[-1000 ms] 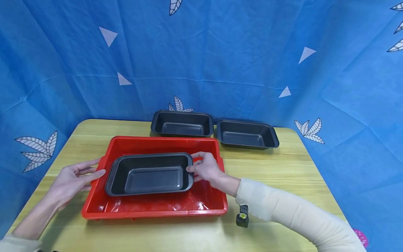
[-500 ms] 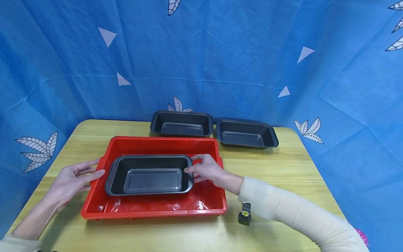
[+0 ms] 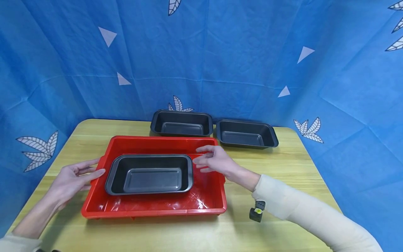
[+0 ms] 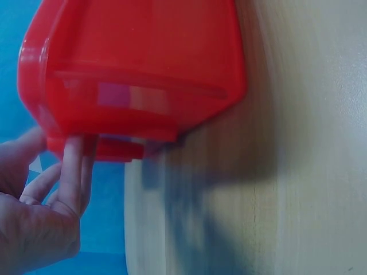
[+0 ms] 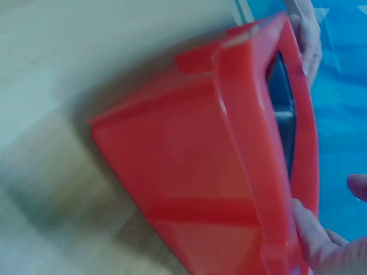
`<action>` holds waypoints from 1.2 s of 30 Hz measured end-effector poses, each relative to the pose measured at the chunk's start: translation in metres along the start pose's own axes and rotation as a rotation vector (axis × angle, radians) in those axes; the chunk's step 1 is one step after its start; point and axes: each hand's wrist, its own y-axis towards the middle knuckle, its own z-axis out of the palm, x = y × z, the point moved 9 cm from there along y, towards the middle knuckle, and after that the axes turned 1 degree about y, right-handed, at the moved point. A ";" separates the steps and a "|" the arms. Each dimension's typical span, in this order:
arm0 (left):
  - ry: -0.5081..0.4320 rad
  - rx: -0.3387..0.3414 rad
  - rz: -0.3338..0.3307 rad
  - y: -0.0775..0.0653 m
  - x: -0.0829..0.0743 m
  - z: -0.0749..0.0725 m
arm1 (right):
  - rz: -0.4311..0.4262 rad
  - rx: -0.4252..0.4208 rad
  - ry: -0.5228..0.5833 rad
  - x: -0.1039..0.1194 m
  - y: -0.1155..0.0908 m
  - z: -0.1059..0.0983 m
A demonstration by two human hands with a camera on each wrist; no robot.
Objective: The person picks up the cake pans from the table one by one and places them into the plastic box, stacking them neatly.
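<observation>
Your left hand (image 3: 70,180) gripped the red tub (image 3: 154,212) lightly at its nine o'clock end, thumb at the rim, fingers reaching under the lip. Your right hand (image 3: 217,161) hung loose over the tub toward three o'clock, gripping nothing, its fingers spread just beside the near end of the loaf pan (image 3: 152,180); you could not tell from the pictures whether a fingertip touched it.

Behind everything, at twelve o'clock, the blue curtain (image 3: 201,42) with white triangles and leaves filled your view. Before it lay the pale wooden table (image 3: 267,161), and on that the tub. Your pale right sleeve (image 3: 302,213) came in from four o'clock. The dark loaf pan sat upright inside the tub, slightly toward nine o'clock from its middle. Outside stood two more dark pans, a back pan (image 3: 184,129) at one o'clock from the tub and a side pan (image 3: 242,139) at two. A small black device (image 3: 255,214) hung below your right cuff, at six o'clock, with a yellow-green mark on it.
</observation>
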 end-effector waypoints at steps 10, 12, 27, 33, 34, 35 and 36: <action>0.014 0.005 -0.009 0.000 0.001 0.000 | -0.087 -0.085 -0.002 0.018 -0.011 -0.053; 0.016 0.004 -0.011 0.000 0.001 0.000 | -0.102 -0.102 0.003 0.021 -0.014 -0.065; 0.007 0.007 0.000 0.000 -0.001 0.000 | -0.137 -0.123 0.038 0.015 -0.032 -0.149; 0.008 0.003 0.006 0.000 -0.001 0.000 | -0.143 -0.123 -0.008 0.000 -0.030 -0.175; 0.009 0.001 0.006 0.000 -0.001 0.000 | -0.147 -0.129 -0.015 -0.002 -0.030 -0.180; 0.010 -0.002 0.008 0.000 -0.001 0.000 | -0.151 -0.138 -0.024 -0.004 -0.029 -0.184; 0.012 -0.004 0.010 0.000 -0.001 0.000 | -0.155 -0.148 -0.031 -0.006 -0.029 -0.189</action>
